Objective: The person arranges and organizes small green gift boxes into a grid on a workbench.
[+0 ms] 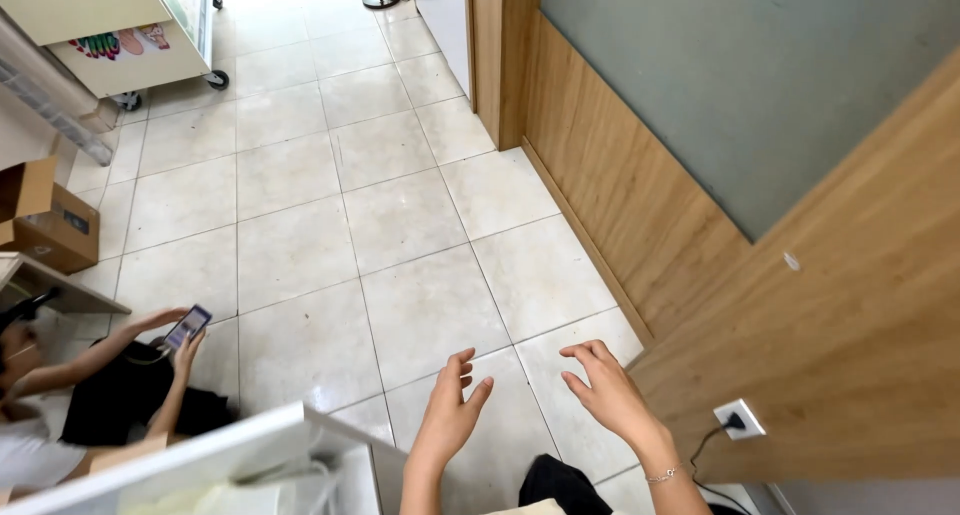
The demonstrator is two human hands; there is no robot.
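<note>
View from a head-worn camera looking down at a pale tiled floor (330,225). The person's two bare hands hover in front of them, near the bottom of the frame. The left hand (452,410) is spread, fingers loosely apart and pointing up and away, holding nothing. The right hand (605,390), with a thin bracelet (662,474) at the wrist, is also spread, fingers slightly curled toward the left, holding nothing. Both hang over the floor and touch nothing. Nearest to the left hand, just to its left, is the white edge of a cabinet (230,450); it looks stiff and smooth, likely best gripped along its top rim. To the right stands a wooden wall panel (830,345) with a white socket (738,418) and a plugged-in cable. At the near left, another person sits holding a phone (187,326). Further left lies a cardboard box (50,220), and far off stands a wheeled cart (150,45)
</note>
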